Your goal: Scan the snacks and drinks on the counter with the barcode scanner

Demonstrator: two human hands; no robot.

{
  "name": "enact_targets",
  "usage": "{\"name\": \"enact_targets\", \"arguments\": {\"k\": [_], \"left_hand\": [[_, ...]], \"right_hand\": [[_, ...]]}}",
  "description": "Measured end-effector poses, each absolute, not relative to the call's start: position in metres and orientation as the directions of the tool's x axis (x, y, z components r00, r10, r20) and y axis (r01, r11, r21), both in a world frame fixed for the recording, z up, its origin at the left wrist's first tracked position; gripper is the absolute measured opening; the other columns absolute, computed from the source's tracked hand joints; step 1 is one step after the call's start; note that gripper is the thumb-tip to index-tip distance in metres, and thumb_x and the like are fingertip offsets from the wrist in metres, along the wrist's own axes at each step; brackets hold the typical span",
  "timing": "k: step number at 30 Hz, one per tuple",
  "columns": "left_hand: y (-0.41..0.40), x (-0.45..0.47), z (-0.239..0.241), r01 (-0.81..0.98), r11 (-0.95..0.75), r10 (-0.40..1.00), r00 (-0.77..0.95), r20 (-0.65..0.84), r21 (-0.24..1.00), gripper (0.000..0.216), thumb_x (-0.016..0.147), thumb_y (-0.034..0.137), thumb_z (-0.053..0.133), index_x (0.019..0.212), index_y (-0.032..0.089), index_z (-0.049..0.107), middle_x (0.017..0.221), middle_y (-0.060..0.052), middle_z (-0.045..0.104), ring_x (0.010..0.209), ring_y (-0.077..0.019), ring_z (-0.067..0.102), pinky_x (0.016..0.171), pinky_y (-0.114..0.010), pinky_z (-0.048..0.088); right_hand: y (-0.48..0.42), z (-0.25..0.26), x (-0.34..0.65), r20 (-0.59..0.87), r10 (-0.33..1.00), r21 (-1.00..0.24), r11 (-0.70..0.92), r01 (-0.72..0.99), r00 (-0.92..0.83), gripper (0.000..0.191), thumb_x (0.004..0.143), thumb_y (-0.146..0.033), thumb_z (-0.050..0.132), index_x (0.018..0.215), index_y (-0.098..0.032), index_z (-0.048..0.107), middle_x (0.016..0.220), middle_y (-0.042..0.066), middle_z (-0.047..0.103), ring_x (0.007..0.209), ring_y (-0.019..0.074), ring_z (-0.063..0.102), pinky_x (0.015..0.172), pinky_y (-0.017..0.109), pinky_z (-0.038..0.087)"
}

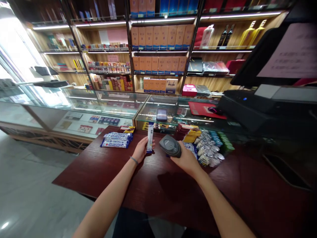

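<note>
My left hand [140, 150] is closed on a narrow wrapped snack bar [150, 137], held upright with its pale barcoded side towards me. My right hand [187, 159] grips a dark grey barcode scanner [170, 146], whose head points left towards the bar, a short gap apart. Left of my left hand, several blue-and-white wrapped bars [116, 140] lie piled on the dark red wooden table [99, 172]. More blue wrappers [190, 148] show partly behind my right hand. The scanner's handle is hidden in my fingers.
Right of my right hand stand several small jars [209, 152], with a stack of red-and-yellow packets [188, 133] behind them. A phone [286, 170] lies at the right. A glass counter [109, 114] borders the table's far edge; a black checkout machine [262, 105] stands right.
</note>
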State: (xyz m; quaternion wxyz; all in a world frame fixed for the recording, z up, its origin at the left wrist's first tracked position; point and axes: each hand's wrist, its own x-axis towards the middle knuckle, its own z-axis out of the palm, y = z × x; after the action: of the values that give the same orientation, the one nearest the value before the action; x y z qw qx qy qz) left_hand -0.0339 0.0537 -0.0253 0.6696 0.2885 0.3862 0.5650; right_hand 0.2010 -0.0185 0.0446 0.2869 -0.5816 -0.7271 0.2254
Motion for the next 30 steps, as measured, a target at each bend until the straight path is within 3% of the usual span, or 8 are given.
{"name": "enact_targets", "arguments": {"k": [7, 11, 16, 21, 30], "left_hand": [[0.056, -0.029, -0.033, -0.474, 0.035, 0.999, 0.014, -0.032, 0.880, 0.047, 0.085, 0.031, 0.077, 0.129, 0.017, 0.068, 0.121, -0.013, 0.074, 0.096, -0.0204, 0.075, 0.087, -0.033, 0.059], [0.056, -0.021, -0.029, -0.253, -0.093, 0.994, 0.034, 0.105, 0.963, 0.060, 0.083, 0.045, 0.078, 0.135, 0.018, 0.065, 0.122, -0.012, 0.074, 0.105, -0.0243, 0.073, 0.097, -0.040, 0.056], [0.059, 0.000, -0.019, 0.064, -0.276, 0.955, 0.133, 0.266, 0.959, 0.045, 0.082, 0.046, 0.075, 0.117, 0.019, 0.072, 0.118, -0.010, 0.076, 0.112, -0.0273, 0.070, 0.104, -0.043, 0.052], [0.059, 0.036, -0.014, 0.314, -0.373, 0.923, 0.224, 0.314, 0.873, 0.023, 0.083, 0.034, 0.074, 0.104, 0.027, 0.078, 0.108, -0.006, 0.078, 0.103, -0.0274, 0.070, 0.102, -0.040, 0.051], [0.058, 0.089, -0.018, 0.439, -0.573, 0.810, 0.431, 0.398, 0.692, 0.013, 0.080, 0.021, 0.075, 0.091, 0.027, 0.078, 0.095, -0.008, 0.078, 0.095, -0.0277, 0.068, 0.104, -0.040, 0.047]], "right_hand": [[-0.011, 0.048, 0.223, 0.276, 0.959, -0.794, 0.266, 0.546, -0.065, 0.034, 0.079, -0.037, 0.066, 0.108, -0.028, 0.052, 0.090, 0.002, 0.072, 0.079, 0.0264, 0.071, 0.060, 0.030, 0.049], [-0.008, 0.053, 0.239, 0.344, 0.939, -0.854, 0.302, 0.424, 0.024, 0.042, 0.079, -0.039, 0.069, 0.117, -0.027, 0.055, 0.091, 0.003, 0.073, 0.063, 0.0210, 0.067, 0.051, 0.029, 0.049], [-0.011, 0.067, 0.258, 0.300, 0.938, -0.916, 0.231, 0.328, 0.176, 0.041, 0.078, -0.039, 0.070, 0.114, -0.026, 0.055, 0.069, -0.004, 0.066, 0.039, 0.0153, 0.055, 0.040, 0.029, 0.046], [-0.015, 0.078, 0.276, 0.281, 0.925, -0.947, 0.225, 0.228, 0.254, 0.038, 0.078, -0.039, 0.071, 0.110, -0.027, 0.054, 0.058, -0.008, 0.058, 0.035, 0.0141, 0.051, 0.035, 0.026, 0.042], [-0.017, 0.081, 0.304, 0.240, 0.916, -0.968, 0.199, 0.156, 0.321, 0.034, 0.078, -0.046, 0.071, 0.100, -0.029, 0.052, 0.052, -0.008, 0.054, 0.038, 0.0176, 0.052, 0.038, 0.031, 0.045]]}}
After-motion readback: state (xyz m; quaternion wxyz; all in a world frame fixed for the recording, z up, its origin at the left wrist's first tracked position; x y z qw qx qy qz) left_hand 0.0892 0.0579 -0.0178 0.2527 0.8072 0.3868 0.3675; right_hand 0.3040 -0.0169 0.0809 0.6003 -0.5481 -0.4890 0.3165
